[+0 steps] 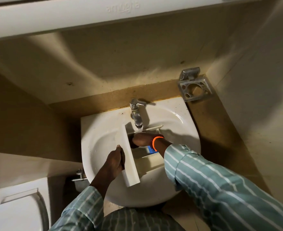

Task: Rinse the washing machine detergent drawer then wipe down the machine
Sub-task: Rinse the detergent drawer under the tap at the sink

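Observation:
The white detergent drawer (pixel 132 164) lies across the white sink basin (pixel 102 129), its long front panel pointing towards me on the left. My left hand (pixel 115 161) grips that front panel from the left side. My right hand (pixel 141 139) reaches down inside the drawer's far compartment, fingers hidden, directly under the chrome tap (pixel 136 115). Water runs from the tap into the drawer. A blue insert (pixel 151 150) shows inside the drawer below my right wrist, which wears an orange beaded band.
A metal holder (pixel 194 85) is fixed to the beige wall at the sink's back right. A white toilet lid (pixel 19 210) sits at lower left, with a chrome valve (pixel 80 175) beside the basin. A white cabinet edge (pixel 120 12) hangs overhead.

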